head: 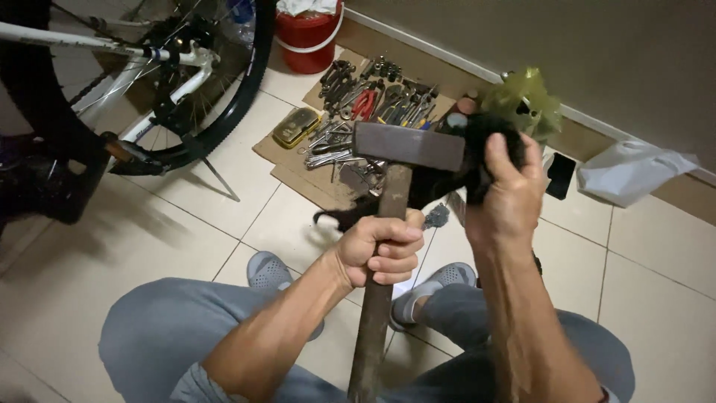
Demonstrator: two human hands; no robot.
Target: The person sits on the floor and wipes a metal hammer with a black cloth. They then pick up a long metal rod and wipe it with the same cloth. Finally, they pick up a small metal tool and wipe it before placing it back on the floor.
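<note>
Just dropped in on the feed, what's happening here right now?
A person crouches on a tiled floor, gripping the wooden handle of a hammer in the left hand. The right hand presses a black rag against one end of the hammer's head. Beyond them, assorted hand tools lie spread on a sheet of cardboard, next to a bicycle's rear wheel and a red bucket.
</note>
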